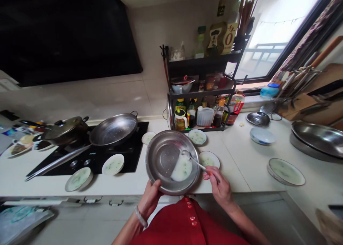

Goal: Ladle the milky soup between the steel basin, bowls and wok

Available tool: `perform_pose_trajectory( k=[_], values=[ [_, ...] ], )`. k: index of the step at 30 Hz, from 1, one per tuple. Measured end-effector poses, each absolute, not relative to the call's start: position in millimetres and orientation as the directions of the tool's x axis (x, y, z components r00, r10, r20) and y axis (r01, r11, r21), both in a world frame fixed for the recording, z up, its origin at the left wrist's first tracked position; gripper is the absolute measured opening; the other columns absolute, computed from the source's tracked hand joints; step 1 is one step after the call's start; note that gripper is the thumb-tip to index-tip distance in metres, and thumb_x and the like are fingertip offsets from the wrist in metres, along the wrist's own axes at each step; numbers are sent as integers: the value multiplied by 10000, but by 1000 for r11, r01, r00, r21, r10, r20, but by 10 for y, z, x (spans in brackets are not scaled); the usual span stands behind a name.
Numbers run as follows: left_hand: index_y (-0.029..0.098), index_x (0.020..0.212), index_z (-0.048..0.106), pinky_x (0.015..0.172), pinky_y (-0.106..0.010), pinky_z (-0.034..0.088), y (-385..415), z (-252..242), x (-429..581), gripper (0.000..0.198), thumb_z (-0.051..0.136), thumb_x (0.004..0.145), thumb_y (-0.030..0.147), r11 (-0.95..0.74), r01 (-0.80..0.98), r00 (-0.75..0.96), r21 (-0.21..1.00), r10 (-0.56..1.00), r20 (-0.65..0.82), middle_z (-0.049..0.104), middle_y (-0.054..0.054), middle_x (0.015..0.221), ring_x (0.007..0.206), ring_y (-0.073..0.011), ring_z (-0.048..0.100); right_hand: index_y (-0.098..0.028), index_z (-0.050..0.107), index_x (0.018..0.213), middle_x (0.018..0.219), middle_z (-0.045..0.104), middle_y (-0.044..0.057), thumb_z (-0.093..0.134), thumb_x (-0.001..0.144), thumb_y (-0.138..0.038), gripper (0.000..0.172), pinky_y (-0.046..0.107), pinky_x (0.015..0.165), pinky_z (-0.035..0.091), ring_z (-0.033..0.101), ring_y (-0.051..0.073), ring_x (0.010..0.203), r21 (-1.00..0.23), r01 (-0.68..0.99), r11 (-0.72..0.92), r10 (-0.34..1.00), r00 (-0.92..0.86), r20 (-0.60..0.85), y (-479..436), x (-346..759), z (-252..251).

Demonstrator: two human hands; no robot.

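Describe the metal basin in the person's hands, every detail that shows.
The metal basin is round, wide and silvery, probably stainless steel, with a rolled-looking rim and sloping wall. It seems tilted toward the person's right, because pale soup with green bits pools on that side. The left hand grips its near-left rim, thumb on top. The right hand holds a ladle in it, handle crossing the right rim. It sits over the counter's front edge; its underside is hidden.

Head camera — forward and down
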State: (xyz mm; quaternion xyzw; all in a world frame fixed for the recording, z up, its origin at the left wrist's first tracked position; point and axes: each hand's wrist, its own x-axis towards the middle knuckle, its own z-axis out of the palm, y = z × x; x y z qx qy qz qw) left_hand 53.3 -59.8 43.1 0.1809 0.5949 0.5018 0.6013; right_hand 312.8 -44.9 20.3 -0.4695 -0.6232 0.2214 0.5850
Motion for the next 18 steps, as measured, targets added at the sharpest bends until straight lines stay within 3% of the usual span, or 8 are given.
perform_pose_trajectory(
  k=[4,7,12,18],
  values=[
    [168,782,573,502,-222,438,-590,409,516,177,623,618,126,427,-392,-228,815,813,-535,612,30,586,497,-110,545,-206,636,931,618,684,42,480,926,-497,330,344,608,593,692,223,559,-957,192,216,901,337,271,-430,3159,183],
    [165,779,571,478,-212,415,-578,405,506,174,618,616,120,422,-396,-232,815,813,-534,600,36,572,479,-103,523,-195,635,896,633,697,58,557,862,-552,367,353,587,587,688,235,539,-992,37,123,896,425,127,-408,3207,221],
    [156,794,570,529,-230,474,-547,374,486,185,608,620,105,408,-413,-215,814,825,-522,632,20,615,518,-108,553,-185,649,841,654,684,42,655,798,-523,341,346,577,586,691,233,564,-983,-132,126,876,480,47,-411,3238,301],
    [163,800,543,556,-242,499,-529,353,476,189,589,637,79,411,-421,-222,809,818,-531,631,16,619,533,-114,568,-168,651,850,715,705,64,680,802,-460,298,325,561,579,687,217,575,-971,-198,130,874,486,18,-445,3266,340]
  ],
)
